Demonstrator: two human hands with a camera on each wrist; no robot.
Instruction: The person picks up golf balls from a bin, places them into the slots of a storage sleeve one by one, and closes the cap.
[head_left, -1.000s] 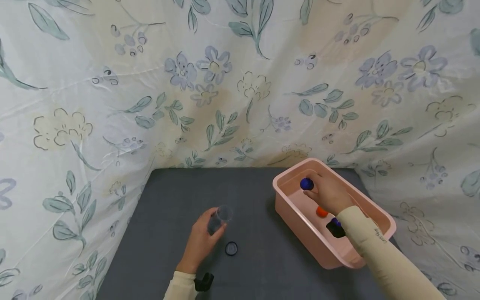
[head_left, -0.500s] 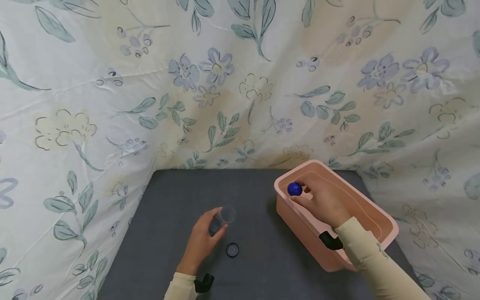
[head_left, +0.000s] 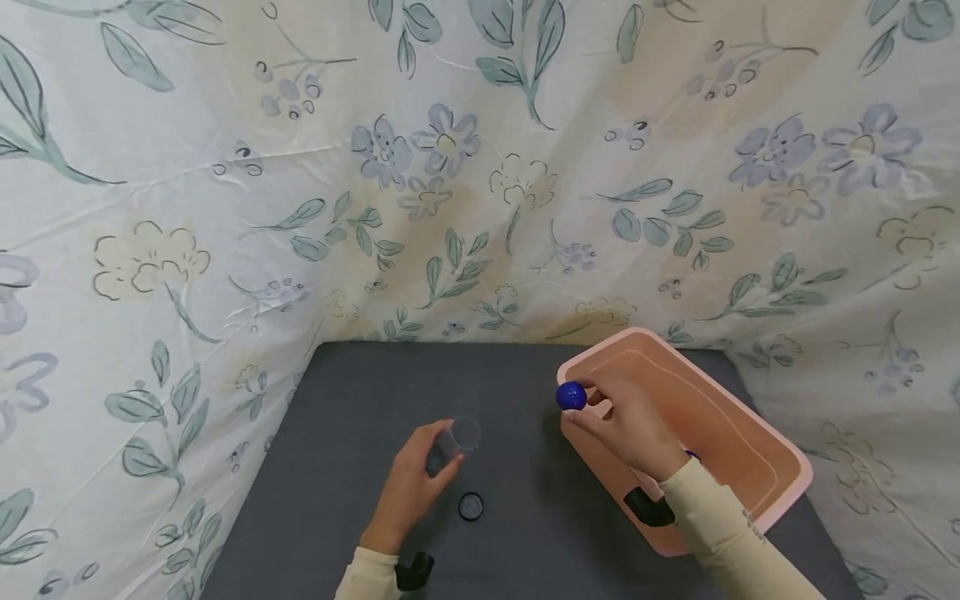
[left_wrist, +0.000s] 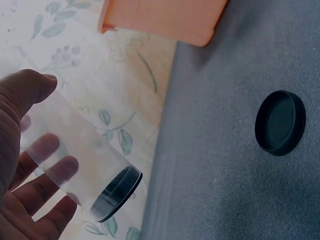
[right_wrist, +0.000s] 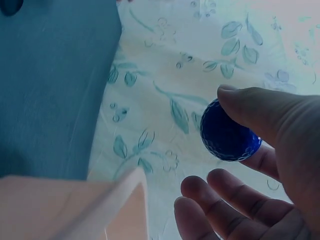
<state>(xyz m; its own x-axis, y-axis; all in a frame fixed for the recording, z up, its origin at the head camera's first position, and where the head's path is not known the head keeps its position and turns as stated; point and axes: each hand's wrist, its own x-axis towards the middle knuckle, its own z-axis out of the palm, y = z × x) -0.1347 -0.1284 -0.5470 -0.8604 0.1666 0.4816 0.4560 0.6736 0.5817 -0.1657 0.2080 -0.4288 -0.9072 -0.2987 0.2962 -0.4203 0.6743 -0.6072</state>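
The right hand [head_left: 626, 425] pinches a dimpled blue ball [head_left: 571, 396] over the pink plastic tub [head_left: 780, 467]; the left hand [head_left: 411, 487] grips a clear tube [head_left: 452, 440].

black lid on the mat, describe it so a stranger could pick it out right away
On the grey mat, left of the pink bin, the left hand holds a clear tube. The black lid lies flat beside that hand: small, round, and touched by nothing.

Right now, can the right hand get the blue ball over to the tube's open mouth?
Probably yes. The right hand pinches the blue ball at the bin's near rim, and only bare mat lies between it and the tube, held by the left hand.
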